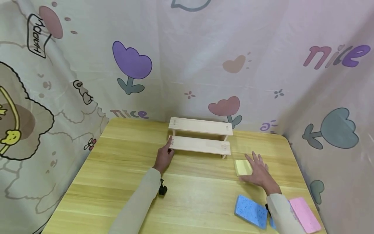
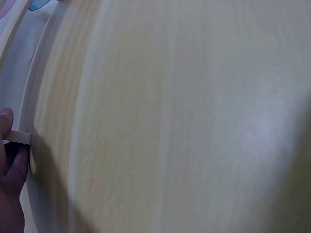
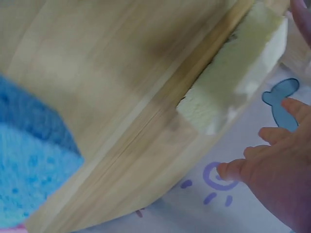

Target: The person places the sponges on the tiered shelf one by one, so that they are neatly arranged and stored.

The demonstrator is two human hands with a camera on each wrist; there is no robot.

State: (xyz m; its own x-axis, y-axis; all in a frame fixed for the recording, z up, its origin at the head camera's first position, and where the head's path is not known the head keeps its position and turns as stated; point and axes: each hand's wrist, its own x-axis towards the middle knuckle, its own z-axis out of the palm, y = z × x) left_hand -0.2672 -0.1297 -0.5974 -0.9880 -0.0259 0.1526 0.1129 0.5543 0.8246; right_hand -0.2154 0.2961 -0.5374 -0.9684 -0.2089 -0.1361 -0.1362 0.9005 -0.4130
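A two-step wooden shelf point(image 1: 201, 145) stands near the table's back edge. At the left end of its lower step, my left hand point(image 1: 164, 158) pinches the board; in the left wrist view the thumb lies above the wooden end point(image 2: 18, 137) and fingers are below it. My right hand point(image 1: 259, 172) reaches around a pale yellow sponge point(image 1: 242, 168), its fingers spread. In the right wrist view the right hand point(image 3: 277, 160) shows outstretched fingers beside the yellow sponge point(image 3: 233, 73); I cannot tell whether they touch it.
A blue sponge point(image 1: 250, 211) lies at the front right of the wooden table point(image 1: 122, 191). A pink sponge point(image 1: 305, 214) is by the right sleeve, which partly covers another blue piece point(image 1: 272, 223). A printed curtain point(image 1: 187, 65) hangs behind and at both sides.
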